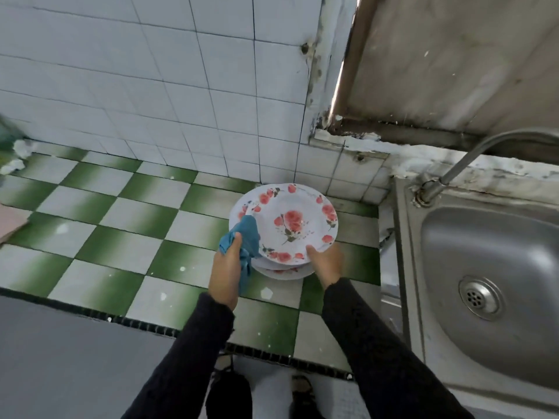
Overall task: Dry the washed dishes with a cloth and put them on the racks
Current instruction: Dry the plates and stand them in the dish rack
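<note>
Plate in right hand, cloth in left hand, seemingly touching.

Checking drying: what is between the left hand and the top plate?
A blue cloth, which the left hand holds against the top plate, in the head view.

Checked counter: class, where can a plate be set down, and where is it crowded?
Free: the checked counter left of the plates, between wall tiles and dark front edge. Crowded: beside the sink, where left hand, cloth and right hand meet them.
</note>
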Demonstrator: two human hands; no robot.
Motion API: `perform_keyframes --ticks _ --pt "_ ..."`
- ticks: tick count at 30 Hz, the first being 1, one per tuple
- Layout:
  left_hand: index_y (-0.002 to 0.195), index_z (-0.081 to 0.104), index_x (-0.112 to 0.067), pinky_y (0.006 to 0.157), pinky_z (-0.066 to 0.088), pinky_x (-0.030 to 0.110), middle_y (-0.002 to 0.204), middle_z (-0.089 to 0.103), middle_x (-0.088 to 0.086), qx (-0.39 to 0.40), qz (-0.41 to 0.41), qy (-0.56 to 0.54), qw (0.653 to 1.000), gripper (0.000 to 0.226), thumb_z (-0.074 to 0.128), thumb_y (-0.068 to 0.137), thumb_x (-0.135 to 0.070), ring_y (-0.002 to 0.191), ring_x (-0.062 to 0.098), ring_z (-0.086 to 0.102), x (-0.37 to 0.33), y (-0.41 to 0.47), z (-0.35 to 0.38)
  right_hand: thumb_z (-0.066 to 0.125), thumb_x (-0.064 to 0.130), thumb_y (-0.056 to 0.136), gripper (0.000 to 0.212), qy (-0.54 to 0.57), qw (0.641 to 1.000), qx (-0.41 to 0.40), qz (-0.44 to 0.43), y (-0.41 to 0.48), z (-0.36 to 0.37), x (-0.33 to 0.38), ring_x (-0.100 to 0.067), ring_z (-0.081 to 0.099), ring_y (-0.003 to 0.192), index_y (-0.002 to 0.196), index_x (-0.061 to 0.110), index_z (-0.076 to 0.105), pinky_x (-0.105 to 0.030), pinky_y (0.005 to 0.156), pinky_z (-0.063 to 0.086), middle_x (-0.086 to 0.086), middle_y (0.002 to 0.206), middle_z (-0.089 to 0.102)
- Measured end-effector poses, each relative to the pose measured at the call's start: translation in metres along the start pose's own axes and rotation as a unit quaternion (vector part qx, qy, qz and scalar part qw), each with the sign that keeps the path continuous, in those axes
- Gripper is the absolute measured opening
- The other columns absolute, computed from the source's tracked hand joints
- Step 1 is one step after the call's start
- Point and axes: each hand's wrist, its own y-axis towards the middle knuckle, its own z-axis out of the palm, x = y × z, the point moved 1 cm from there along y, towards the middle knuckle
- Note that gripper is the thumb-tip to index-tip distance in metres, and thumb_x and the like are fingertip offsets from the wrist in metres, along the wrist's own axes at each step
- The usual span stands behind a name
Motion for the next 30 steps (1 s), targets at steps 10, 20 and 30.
perform_keyframes --ticks 10,20,30 --pt "0.104 0.059 -0.017 0.065 0.055 0.022 0.076 0.066 0.0 0.136 0.003 0.001 0.991 0.022 0.041 0.104 -0.03 0.071 0.01 0.064 -0.037 0.053 -0.051 0.065 0.003 0.091 0.041 -0.098 0.978 -0.167 0.081 -0.014 0.011 0.037 -0.039 0.061 0.112 0.125 -0.008 0.045 -0.046 0.092 0.054 -0.023 0.126 0.059" --pt "0.105 0.051 -0.007 0.056 0.053 0.017 0.075 0.057 0.002 0.185 -0.017 0.016 0.982 0.023 0.04 0.104 -0.028 0.06 0.004 0.062 -0.05 0.06 -0.062 0.063 0.006 0.088 0.051 -0.08 0.976 -0.179 0.093 -0.023 0.009 0.061 -0.039 0.06 0.112 0.131 -0.005 0.038 -0.038 0.087 0.054 -0.021 0.13 0.055" --pt "0.093 0.053 -0.014 0.048 0.05 0.016 0.066 0.053 0.0 0.172 -0.027 -0.012 0.985 0.023 0.037 0.105 -0.027 0.049 0.003 0.059 -0.054 0.053 -0.048 0.059 0.009 0.089 0.019 0.055 0.987 -0.15 0.017 -0.032 -0.022 0.082 -0.026 0.064 0.1 0.103 0.012 0.047 -0.048 0.081 0.061 -0.009 0.108 0.061"
